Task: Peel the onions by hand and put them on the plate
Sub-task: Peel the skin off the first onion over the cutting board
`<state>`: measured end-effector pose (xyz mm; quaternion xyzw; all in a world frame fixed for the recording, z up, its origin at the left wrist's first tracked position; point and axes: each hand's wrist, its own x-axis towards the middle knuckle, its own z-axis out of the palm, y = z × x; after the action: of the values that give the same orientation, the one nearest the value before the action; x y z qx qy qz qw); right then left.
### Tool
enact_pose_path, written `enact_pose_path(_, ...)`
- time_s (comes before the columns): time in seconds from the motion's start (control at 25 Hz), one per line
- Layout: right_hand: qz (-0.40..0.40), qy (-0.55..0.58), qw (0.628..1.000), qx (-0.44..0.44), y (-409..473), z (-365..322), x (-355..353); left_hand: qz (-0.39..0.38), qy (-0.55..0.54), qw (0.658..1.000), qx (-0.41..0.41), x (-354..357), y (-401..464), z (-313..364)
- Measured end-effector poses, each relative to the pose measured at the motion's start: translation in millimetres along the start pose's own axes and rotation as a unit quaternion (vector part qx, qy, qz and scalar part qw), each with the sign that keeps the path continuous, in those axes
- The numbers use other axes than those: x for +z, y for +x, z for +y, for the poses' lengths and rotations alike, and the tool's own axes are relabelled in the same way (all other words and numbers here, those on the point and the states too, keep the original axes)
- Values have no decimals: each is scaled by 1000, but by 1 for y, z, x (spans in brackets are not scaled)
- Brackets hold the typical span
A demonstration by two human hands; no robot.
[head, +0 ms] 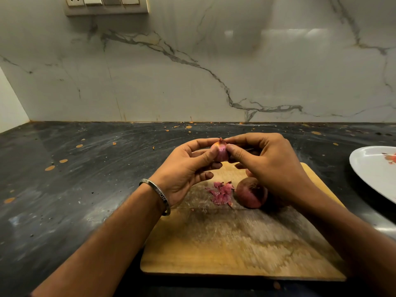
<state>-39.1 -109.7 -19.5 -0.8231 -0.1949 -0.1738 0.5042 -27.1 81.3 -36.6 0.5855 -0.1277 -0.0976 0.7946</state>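
A small pink onion (220, 151) is held above the far edge of the wooden cutting board (235, 241). My left hand (188, 168) grips it from the left with thumb and fingers curled round it. My right hand (265, 159) pinches its skin at the top and right side. A second, unpeeled red-brown onion (250, 195) lies on the board below my right hand. A small heap of pink peel scraps (221, 192) lies just left of it. The white plate (370, 168) sits at the right edge of the view, partly cut off.
The board lies on a dark, stained stone counter (75, 179). A marble backsplash (192, 82) rises behind it, with a switch panel (107, 5) at the top left. A metal bangle (158, 196) circles my left wrist.
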Motion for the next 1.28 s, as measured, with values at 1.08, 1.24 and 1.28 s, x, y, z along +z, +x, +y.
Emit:
enact_pose_path(1.08, -31, 120, 989, 77, 2, 4, -2, -4, -26, 1000, 18, 0, 0, 2)
enact_pose_path(1.24, -3, 40, 999, 27, -1, 1, -2, 4, -44, 999, 14, -1, 1, -1)
enact_pose_path(1.28, 3, 22, 1000, 14, -2, -1, -1, 2, -42, 999, 15, 0, 1, -1)
